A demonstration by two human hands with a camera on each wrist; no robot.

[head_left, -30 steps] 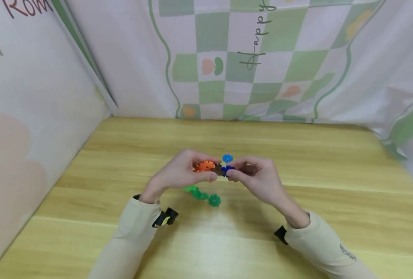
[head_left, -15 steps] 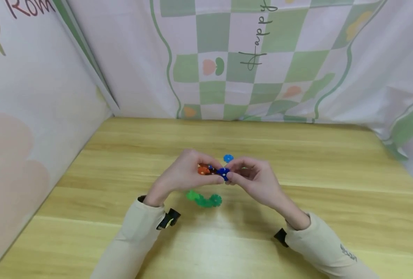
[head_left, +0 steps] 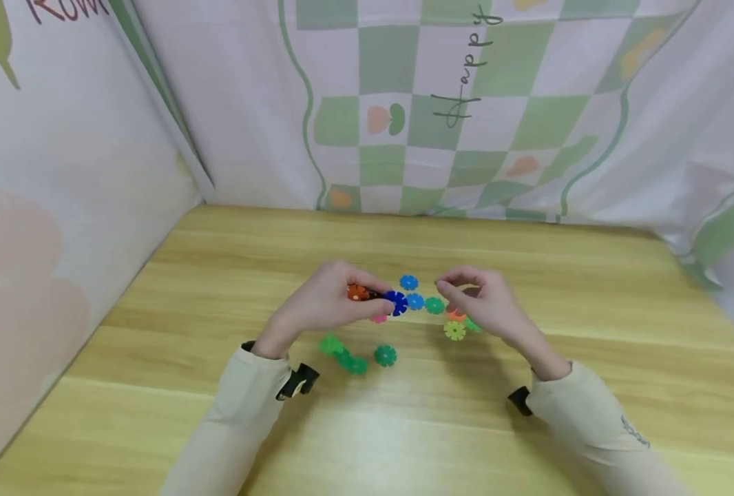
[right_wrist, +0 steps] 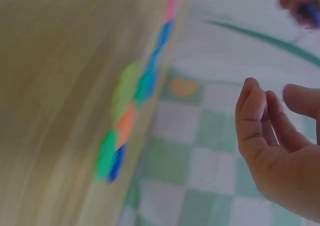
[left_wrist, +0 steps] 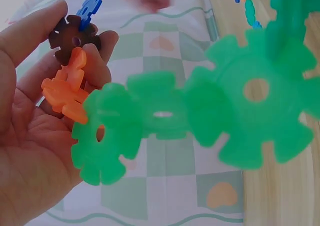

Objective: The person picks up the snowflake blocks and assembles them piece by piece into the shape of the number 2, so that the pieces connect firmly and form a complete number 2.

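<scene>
My left hand (head_left: 326, 302) grips a chain of joined notched plastic discs between thumb and fingers. In the left wrist view the chain runs from a blue disc (left_wrist: 91, 8) to a brown disc (left_wrist: 75, 39) between the fingertips, then orange discs (left_wrist: 67, 93) and green discs (left_wrist: 162, 105) that hang out past the palm. From the head, the dark blue disc (head_left: 396, 303) sticks out at the fingertips. My right hand (head_left: 491, 306) is off to the right above loose discs, its fingers curved and its thumb apart in the right wrist view, holding nothing.
Loose discs lie on the wooden table (head_left: 367, 441): two light blue discs (head_left: 408, 282), a green disc (head_left: 434, 306), a yellow-green disc (head_left: 454, 331), an orange disc (head_left: 456, 315) and a pink disc (head_left: 378, 318). A checked cloth (head_left: 429, 172) hangs behind.
My right hand has let go of the dark blue disc and moved right. My left hand keeps its grip on the chain. More loose discs show between the hands.
</scene>
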